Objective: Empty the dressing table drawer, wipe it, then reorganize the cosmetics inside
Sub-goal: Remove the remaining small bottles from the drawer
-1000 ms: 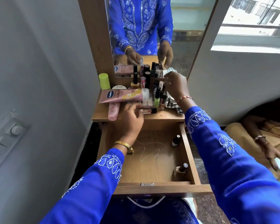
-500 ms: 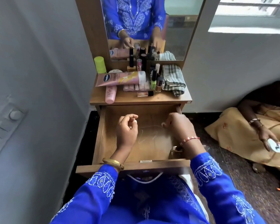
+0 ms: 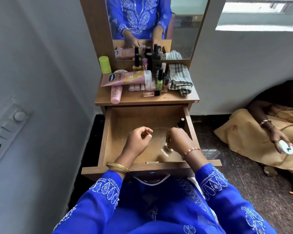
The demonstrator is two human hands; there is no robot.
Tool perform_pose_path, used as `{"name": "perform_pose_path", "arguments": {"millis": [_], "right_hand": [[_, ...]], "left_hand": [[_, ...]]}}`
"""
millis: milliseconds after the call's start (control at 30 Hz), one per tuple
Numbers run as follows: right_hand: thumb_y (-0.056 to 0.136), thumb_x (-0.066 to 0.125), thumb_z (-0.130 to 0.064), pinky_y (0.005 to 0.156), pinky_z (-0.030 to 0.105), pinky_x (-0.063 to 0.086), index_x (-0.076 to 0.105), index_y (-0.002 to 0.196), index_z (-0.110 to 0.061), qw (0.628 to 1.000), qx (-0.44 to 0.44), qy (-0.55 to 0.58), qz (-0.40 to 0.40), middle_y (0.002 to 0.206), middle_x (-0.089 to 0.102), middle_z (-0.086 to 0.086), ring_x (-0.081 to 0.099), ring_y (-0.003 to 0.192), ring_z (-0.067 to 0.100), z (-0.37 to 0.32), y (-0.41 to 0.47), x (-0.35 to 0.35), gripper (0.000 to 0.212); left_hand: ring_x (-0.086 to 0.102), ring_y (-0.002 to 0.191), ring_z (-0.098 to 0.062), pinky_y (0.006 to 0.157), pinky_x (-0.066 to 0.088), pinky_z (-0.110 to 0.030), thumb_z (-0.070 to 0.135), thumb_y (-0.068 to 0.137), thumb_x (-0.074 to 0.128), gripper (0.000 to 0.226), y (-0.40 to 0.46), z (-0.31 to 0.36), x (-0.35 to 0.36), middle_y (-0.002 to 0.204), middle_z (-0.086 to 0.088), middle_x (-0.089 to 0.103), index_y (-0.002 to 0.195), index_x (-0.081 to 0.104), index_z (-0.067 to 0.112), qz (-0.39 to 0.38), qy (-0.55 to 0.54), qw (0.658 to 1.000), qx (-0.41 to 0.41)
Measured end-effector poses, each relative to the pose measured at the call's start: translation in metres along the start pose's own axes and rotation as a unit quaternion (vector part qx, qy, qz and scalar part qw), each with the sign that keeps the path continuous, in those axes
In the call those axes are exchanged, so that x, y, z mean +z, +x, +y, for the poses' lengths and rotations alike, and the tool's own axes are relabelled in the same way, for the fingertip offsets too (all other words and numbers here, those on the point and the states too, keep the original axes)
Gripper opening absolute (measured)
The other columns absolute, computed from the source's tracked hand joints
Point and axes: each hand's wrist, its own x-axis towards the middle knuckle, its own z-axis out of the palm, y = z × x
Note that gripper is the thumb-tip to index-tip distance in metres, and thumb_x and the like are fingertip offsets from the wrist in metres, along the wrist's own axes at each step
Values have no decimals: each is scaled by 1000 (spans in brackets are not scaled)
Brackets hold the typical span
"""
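The wooden drawer (image 3: 107, 132) of the dressing table is pulled out. Over its middle my left hand (image 3: 137, 141) hovers with loosely curled fingers and holds nothing. At the drawer's front right my right hand (image 3: 179, 141) grips a clear glass bottle (image 3: 167, 149), whose top is hidden under my fingers. A small dark bottle (image 3: 180, 123) stands at the drawer's right wall. On the table top are several cosmetics, among them a pink tube (image 3: 125, 78), and a folded striped cloth (image 3: 179, 78) lies at its right.
A mirror (image 3: 159, 22) rises behind the table top. A green bottle (image 3: 104, 64) stands at the back left. A wall with a switch panel (image 3: 5, 129) is close on the left. Another person (image 3: 277, 137) lies on the floor to the right.
Both hands came down from the table top into the drawer. My right hand moved to the front right and took hold of the glass bottle. The camera tilted down.
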Motion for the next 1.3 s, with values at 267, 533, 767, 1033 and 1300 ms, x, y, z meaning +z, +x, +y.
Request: {"name": "perform_pose_path", "arguments": {"millis": [267, 533, 767, 1033, 1300], "right_hand": [[80, 68, -7, 77, 42, 58, 62, 70, -9, 964, -56, 245, 91, 82, 68, 11, 68, 80, 28, -24, 6, -16, 12], [88, 59, -38, 59, 31, 39, 50, 62, -11, 938, -43, 303, 165, 63, 55, 9, 50, 62, 22, -18, 19, -20, 38], [89, 42, 3, 85, 42, 46, 54, 104, 5, 983, 16, -19, 184, 129, 41, 23, 49, 109, 40, 17, 30, -11, 19], [87, 37, 11, 93, 41, 41, 55, 101, 8, 974, -12, -36, 224, 111, 50, 24, 50, 107, 38, 21, 27, -1, 23], [88, 35, 12, 93, 38, 40, 56, 101, 8, 975, 12, -33, 220, 110, 55, 26, 52, 107, 37, 20, 31, -4, 25]], "left_hand": [[56, 101, -10, 81, 40, -17, 22, 83, 66, 45, -8, 10, -1, 112, 1, 60, 125, 55, 14, -60, 22, 998, 17], [59, 89, -13, 75, 46, -19, 32, 85, 63, 41, -5, 5, -2, 104, -4, 61, 122, 56, 16, -32, 28, 999, 20], [56, 79, -11, 67, 41, -12, 23, 87, 60, 25, -2, 2, -3, 86, 2, 60, 111, 59, 13, -4, -2, 1000, 1], [62, 92, -23, 84, 48, -34, 18, 81, 66, 27, 4, -5, -4, 95, -5, 65, 108, 62, 13, -7, -32, 998, -62], [63, 83, -25, 84, 50, -39, 15, 77, 70, 16, 4, -4, -6, 81, -2, 63, 88, 60, 21, -3, -49, 995, -85]]}}
